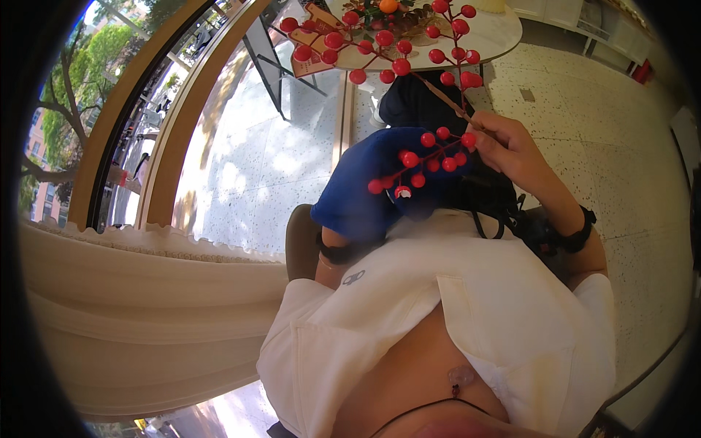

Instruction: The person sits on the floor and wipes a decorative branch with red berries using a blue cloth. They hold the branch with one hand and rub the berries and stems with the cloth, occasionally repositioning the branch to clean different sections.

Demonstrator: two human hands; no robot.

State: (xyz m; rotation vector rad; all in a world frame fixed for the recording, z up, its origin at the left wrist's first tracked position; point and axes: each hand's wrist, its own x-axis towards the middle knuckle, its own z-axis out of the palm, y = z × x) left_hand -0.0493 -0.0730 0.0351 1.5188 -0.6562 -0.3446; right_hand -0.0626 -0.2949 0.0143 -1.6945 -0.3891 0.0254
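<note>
My right hand (504, 143) grips the brown stem of an artificial red berry branch (446, 97), fingers closed near its lower end. The branch's upper sprays spread over the near side of a round table, and a lower spray hangs across my lap. One berry on that lower spray shows a white broken patch. A blue cloth (356, 178) lies over my lap and covers my left hand, whose forearm with a black band runs under it. Whether the left hand holds anything is hidden.
The round white table (506, 38) ahead bears an orange fruit (388, 6), green foliage and red paper pieces (312, 65) with writing. A black-framed stand (265, 71) is beyond it at the left. A wood-framed window and a cream curtain (153, 306) are on my left, white cabinets at the far right.
</note>
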